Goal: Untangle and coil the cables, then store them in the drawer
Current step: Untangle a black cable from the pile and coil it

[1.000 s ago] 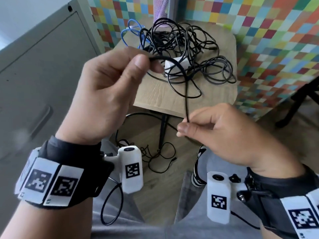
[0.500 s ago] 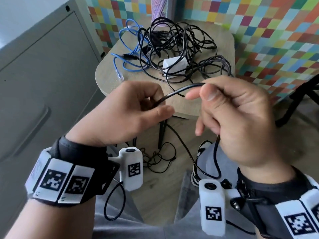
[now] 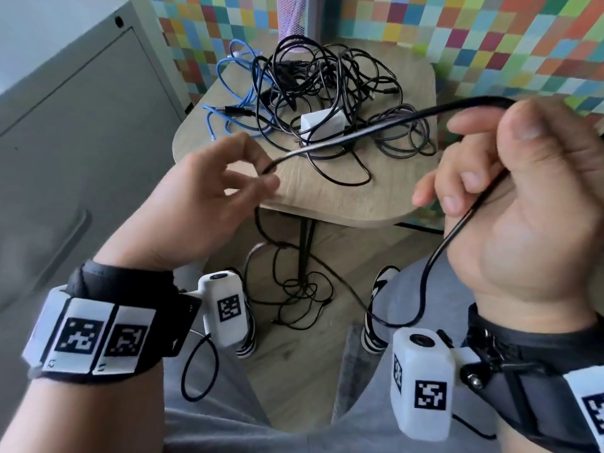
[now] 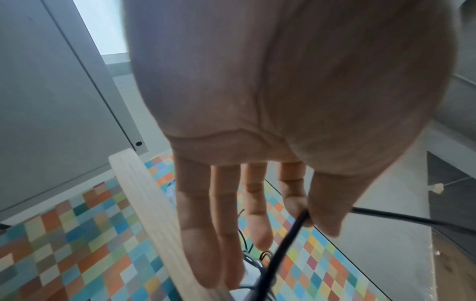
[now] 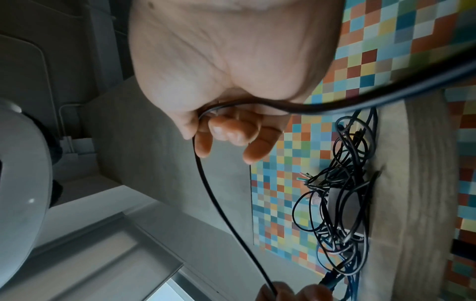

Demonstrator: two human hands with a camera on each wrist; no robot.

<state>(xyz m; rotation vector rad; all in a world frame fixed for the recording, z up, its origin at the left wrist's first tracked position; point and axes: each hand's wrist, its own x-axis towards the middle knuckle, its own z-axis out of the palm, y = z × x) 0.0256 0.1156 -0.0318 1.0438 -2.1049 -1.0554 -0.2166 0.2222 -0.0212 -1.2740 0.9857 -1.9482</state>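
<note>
A black cable (image 3: 376, 128) is stretched in the air between my two hands, above the near edge of a small wooden table (image 3: 327, 197). My left hand (image 3: 266, 173) pinches one stretch of it between thumb and index finger (image 4: 296, 205), with the other fingers straight. My right hand (image 3: 490, 135) is raised at the right. The cable bends over its index finger and runs down through its curled fingers (image 5: 226, 130), then hangs toward my lap. A tangle of black cables (image 3: 327, 80) lies on the table, with a blue cable (image 3: 228, 63) on its left.
A white power adapter (image 3: 322, 124) sits inside the tangle. A grey metal cabinet (image 3: 81, 125) with a recessed handle stands to the left. More black cable (image 3: 294, 289) lies on the wooden floor by the table leg. A colourful chequered wall is behind.
My right hand has risen and swung out to the right, drawing the black cable taut away from my left hand. The left hand has dropped lower and keeps its pinch.
</note>
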